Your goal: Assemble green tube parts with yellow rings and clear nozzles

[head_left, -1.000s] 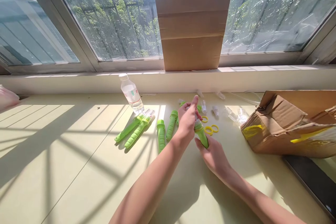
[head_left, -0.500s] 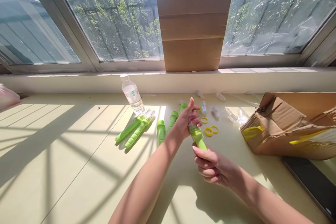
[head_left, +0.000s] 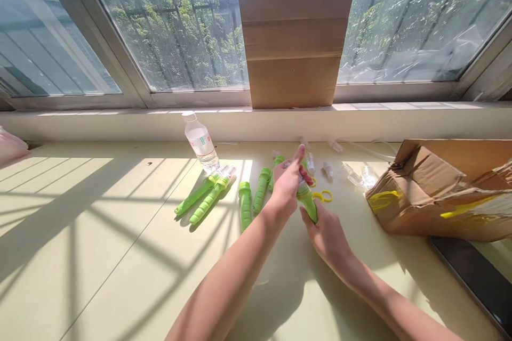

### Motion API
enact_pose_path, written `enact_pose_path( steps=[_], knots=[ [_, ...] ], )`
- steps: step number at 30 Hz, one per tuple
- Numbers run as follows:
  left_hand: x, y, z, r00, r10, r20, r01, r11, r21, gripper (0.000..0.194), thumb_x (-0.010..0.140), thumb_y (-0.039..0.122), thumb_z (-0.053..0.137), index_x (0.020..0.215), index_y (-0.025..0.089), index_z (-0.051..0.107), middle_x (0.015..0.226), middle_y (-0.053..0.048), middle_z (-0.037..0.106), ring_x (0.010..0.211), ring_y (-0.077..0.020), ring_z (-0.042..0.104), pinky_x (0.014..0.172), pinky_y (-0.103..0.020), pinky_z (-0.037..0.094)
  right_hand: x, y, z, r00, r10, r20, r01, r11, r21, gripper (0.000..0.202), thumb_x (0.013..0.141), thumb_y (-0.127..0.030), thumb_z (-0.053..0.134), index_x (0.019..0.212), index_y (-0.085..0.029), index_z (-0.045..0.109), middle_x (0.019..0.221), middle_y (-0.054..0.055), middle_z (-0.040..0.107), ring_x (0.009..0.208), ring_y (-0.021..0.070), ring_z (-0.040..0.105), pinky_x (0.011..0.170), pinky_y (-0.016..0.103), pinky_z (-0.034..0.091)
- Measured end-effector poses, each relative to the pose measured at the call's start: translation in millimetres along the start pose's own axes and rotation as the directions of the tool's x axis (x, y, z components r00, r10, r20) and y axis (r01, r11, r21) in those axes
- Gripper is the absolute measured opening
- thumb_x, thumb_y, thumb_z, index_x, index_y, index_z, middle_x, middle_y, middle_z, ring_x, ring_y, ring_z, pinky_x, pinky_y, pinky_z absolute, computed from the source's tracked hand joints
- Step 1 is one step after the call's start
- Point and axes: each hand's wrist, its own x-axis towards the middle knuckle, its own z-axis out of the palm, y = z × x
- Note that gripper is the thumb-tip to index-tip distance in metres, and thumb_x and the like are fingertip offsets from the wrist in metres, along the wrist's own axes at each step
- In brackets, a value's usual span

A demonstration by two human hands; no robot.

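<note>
Between my two hands is a green plastic tube (head_left: 307,203) with a ribbed, threaded-looking upper end. My left hand (head_left: 288,184) is wrapped round the top end, thumb pointing up, and mostly hides the clear part there. Lower down, my right hand (head_left: 330,234) grips the green body, its fingers partly hidden from view. Just behind the held tube lie yellow rings (head_left: 326,196). Left of my left wrist rest more green tubes, one (head_left: 245,205) nearest my forearm and another (head_left: 262,189) beside it. Farther left, two green tubes (head_left: 208,202) with clear caps lie side by side.
A water bottle (head_left: 201,143) stands behind the left tubes. Clear plastic caps (head_left: 328,171) are scattered towards the sill. An open cardboard box (head_left: 424,208) is at right, with a dark phone-like slab (head_left: 474,277) in front. Pink-white plastic (head_left: 11,148) shows at far left.
My right hand has turned over and moved slightly up and right on the tube, its back now showing. My left hand has shifted a little right with the tube.
</note>
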Motion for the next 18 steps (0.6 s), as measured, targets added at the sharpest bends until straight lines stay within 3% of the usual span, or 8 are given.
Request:
enact_pose_path(
  steps=[2,5,10,18],
  knots=[
    [-6,1,4.4,0.998,0.031,-0.052,-0.033,0.999,-0.028,0.049,0.075,0.052,0.079,0.057,0.021,0.045,0.05,0.005,0.045,0.045,-0.0104,0.05,0.05,-0.024,0.044,1,4,0,0.997,-0.044,-0.065,0.036,0.991,-0.128,0.02,0.092,-0.037,0.052,0.078,-0.026,0.042,0.058,-0.002,0.043,0.048,0.015,0.033,0.054,0.03,0.022],
    [-12,2,8.4,0.982,0.097,-0.164,-0.11,0.991,-0.071,0.05,0.072,0.052,0.081,0.058,0.021,0.045,0.049,0.007,0.044,0.043,-0.0094,0.049,0.049,-0.023,0.041,1,5,-1,0.993,-0.076,-0.087,0.059,0.981,-0.185,0.018,0.092,-0.034,0.052,0.078,-0.026,0.043,0.058,-0.001,0.043,0.048,0.0166,0.036,0.054,0.03,0.021],
    [-13,2,9.3,0.977,0.188,-0.101,-0.191,0.981,-0.023,0.056,0.07,0.051,0.084,0.053,0.022,0.039,0.04,0.01,0.034,0.036,-0.0075,0.041,0.044,-0.023,0.034,-1,-2,-2,0.995,-0.096,-0.035,0.096,0.995,-0.001,0.022,0.092,-0.039,0.053,0.076,-0.026,0.043,0.062,0.0,0.049,0.051,0.016,0.037,0.054,0.03,0.028],
    [-5,1,2.4,0.987,0.138,-0.08,-0.135,0.99,0.051,0.059,0.075,0.046,0.082,0.046,0.022,0.037,0.039,0.008,0.036,0.036,-0.0068,0.038,0.043,-0.023,0.032,0,-7,-6,0.983,-0.039,0.181,0.003,0.981,0.194,0.027,0.089,-0.046,0.061,0.081,-0.022,0.052,0.072,0.0,0.055,0.066,0.0167,0.041,0.058,0.029,0.035]
  ],
)
